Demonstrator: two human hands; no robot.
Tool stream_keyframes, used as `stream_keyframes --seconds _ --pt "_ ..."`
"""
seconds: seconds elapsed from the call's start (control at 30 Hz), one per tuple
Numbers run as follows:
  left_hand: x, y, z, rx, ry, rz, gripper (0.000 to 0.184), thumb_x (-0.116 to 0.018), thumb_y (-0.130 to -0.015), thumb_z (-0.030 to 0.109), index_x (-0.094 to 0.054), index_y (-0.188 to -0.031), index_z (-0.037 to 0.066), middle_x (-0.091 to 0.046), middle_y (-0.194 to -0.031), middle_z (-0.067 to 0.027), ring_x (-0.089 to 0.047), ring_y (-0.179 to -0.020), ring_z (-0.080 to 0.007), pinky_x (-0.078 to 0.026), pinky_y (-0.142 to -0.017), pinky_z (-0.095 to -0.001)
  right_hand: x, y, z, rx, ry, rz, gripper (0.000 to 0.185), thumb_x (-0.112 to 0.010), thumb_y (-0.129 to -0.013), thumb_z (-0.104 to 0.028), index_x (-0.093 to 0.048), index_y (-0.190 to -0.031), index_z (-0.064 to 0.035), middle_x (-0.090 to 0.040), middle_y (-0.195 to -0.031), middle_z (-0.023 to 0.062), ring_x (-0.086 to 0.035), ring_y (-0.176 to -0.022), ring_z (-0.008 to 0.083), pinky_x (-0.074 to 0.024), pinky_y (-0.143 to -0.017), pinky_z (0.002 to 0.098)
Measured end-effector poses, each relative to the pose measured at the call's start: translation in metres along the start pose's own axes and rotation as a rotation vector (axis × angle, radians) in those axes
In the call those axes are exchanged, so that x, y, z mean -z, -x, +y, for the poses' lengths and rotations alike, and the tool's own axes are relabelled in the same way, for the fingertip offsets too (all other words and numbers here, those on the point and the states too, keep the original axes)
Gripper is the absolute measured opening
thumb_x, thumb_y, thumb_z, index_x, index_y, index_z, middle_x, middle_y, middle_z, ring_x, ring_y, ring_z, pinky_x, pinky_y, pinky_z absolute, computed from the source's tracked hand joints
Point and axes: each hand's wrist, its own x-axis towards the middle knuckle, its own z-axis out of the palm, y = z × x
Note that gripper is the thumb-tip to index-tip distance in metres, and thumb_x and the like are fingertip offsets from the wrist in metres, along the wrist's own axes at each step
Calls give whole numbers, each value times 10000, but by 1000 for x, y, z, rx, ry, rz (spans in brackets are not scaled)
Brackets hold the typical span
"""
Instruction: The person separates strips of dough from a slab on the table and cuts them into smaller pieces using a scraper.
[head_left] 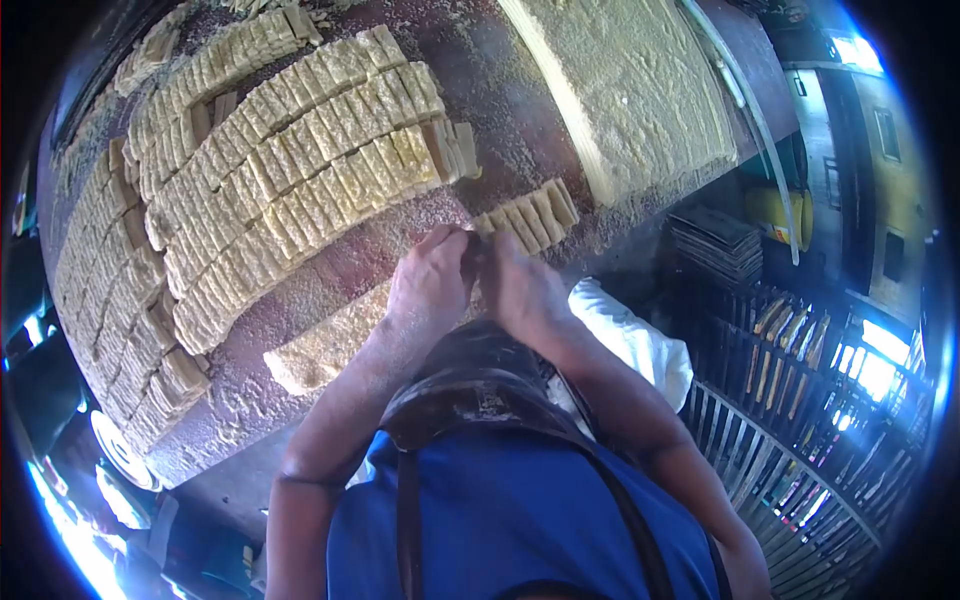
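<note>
left hand (432,275): fingers curled inward over the near edge of the desk (322,272), fingertips hidden from the camera; cannot tell whether it pinches anything.
right hand (522,290): close beside the left one, blurred, fingers bent toward it; whether they are pressed together or gripping something cannot be told.
short row of pieces (540,217): on the desk just beyond both hands, pale yellow slices standing side by side, its left end right at the fingers; cannot tell whether they touch it.
long rows of pieces (300,165): to the left and farther out, curved lines of upright slices packed close, with crumbly tops.
end slices (457,150): at the right end of those rows, a few leaning, their smooth tan faces showing.
strip (318,352): a long uncut length near the desk's edge, partly behind the left wrist.
slab (640,95): big, thick and pale, at the far right of the desk, scored with fine lines on top.
desk: reddish, strewn with crumbs.
clothes: blue top (510,500) and a dark apron (470,405) with pale dust on it.
right of the person: a white sack (640,345) below the desk, a stack of flat boards (715,245) and a yellow bucket (772,212) beyond.
</note>
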Motion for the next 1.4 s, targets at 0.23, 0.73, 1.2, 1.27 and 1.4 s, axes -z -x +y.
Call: stream_keyframes --seconds 0.23,0.73,1.2,1.27,1.4 --pt "6 10 -7 -76 29 66 241 -717 -786 1 -657 -1019 -4 -671 -1040 -171 -684 -949 -379 -568 -800 -417 14 51 -7 66 30 35 337 -627 -903 -138 -436 -1121 34 -622 -697 286 -641 -686 496 -511 -614 558" --pt "15 21 -17 -86 45 80 204 -688 -804 0 -670 -1007 8 -667 -1018 -162 -688 -900 -372 -571 -769 -434 8 48 -18 30 19 30 328 -610 -903 -153 -415 -1120 -1 -651 -771 297 -662 -776 510 -526 -714 594" --pt "20 31 -19 -109 48 173 247 -693 -769 -20 -662 -1013 -1 -679 -999 -141 -706 -921 -336 -574 -785 -415 -1 33 -18 1 -39 25 306 -592 -892 -129 -422 -1104 11 -638 -765 317 -650 -765 522 -519 -711 610" --pt "16 35 -28 -66 47 112 254 -701 -772 -15 -660 -1022 -4 -680 -1000 -142 -707 -925 -337 -575 -790 -412 -4 47 -22 37 -24 49 335 -603 -903 -157 -418 -1126 11 -643 -749 306 -653 -748 517 -520 -694 606" --pt "22 32 -28 -64 110 67 264 -712 -773 -7 -654 -1031 -4 -676 -988 -155 -704 -924 -349 -575 -790 -409 7 57 -40 -16 67 -75 326 -584 -928 -173 -422 -1140 14 -651 -754 302 -656 -730 518 -525 -694 594"
